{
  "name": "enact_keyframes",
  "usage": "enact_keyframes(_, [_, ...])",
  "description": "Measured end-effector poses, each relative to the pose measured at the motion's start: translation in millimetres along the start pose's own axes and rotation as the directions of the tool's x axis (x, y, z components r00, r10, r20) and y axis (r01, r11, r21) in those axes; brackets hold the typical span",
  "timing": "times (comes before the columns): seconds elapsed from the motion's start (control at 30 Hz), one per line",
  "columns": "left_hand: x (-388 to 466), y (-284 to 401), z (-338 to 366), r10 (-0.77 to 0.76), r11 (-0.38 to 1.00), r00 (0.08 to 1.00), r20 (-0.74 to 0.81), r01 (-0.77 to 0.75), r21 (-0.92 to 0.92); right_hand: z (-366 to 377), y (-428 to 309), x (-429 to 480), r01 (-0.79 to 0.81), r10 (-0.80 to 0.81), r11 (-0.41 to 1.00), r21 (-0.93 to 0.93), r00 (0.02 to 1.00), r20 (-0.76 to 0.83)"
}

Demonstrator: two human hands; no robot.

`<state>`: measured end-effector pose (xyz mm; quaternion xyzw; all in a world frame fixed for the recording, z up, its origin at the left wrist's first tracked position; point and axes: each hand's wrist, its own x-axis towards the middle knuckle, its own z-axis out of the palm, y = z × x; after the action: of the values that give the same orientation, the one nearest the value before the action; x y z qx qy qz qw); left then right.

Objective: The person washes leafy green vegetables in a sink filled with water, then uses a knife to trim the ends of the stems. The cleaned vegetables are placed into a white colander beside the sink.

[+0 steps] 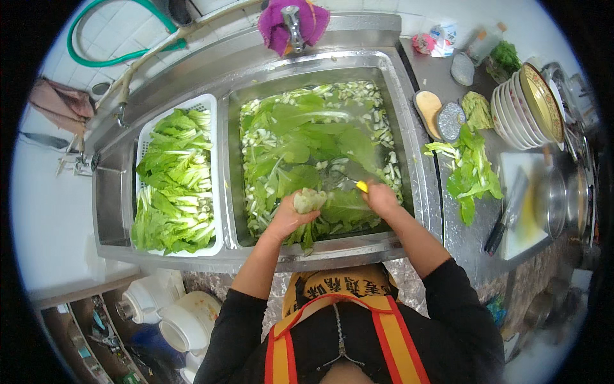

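My left hand (291,215) is closed around a bunch of leafy greens, its pale cut base (309,200) facing up and its leaves hanging down by the sink's front edge. In my right hand (382,198) is a small knife with a yellow handle (362,186); its blade points left and is blurred over the water. Both hands are above a steel sink basin (233,158) filled with water, loose green leaves (307,144) and chopped white stem pieces (258,139). Left of the basin, a white perforated basket (217,144) holds rows of leafy greens (180,177).
On the right counter lie loose greens (467,173), scrubbing pads (451,122), stacked bowls (518,110) and a cleaver (515,197) on a white cutting board (527,240). A faucet (293,29) draped with a purple cloth (319,21) stands behind the basin. White plastic jugs (192,317) sit below left.
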<state>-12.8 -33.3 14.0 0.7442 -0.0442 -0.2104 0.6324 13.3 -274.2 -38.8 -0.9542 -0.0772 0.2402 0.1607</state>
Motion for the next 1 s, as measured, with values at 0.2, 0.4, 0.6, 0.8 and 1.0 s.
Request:
enact_keyframes(0.2, [10, -18, 13, 0.046, 0.881, 0.972, -0.230, 0.068, 0.468, -31, -54, -44, 0.333, -0.316, 0.939, 0.079, 0.932, -0.175])
enact_keyframes(0.4, [8, 5, 24, 0.001, 0.707, 0.934, -0.357, 0.252, 0.661, -34, -60, -33, 0.192, -0.194, 0.981, -0.039, 0.979, -0.063])
enact_keyframes(0.6, [1, -6, 17, 0.118, 0.753, 0.933, -0.340, 0.139, 0.643, -28, -29, -31, 0.066, -0.067, 0.995, 0.076, 0.998, 0.005])
enact_keyframes(0.8, [4, -4, 20, 0.163, 0.674, 0.942, -0.293, 0.110, 0.730, -20, -45, -23, 0.140, -0.140, 0.990, 0.035, 0.990, -0.001])
enact_keyframes(1.0, [3, 7, 19, 0.238, 0.763, 0.931, -0.278, -0.002, 0.647, -29, -35, -31, 0.179, -0.165, 0.969, 0.169, 0.982, -0.093])
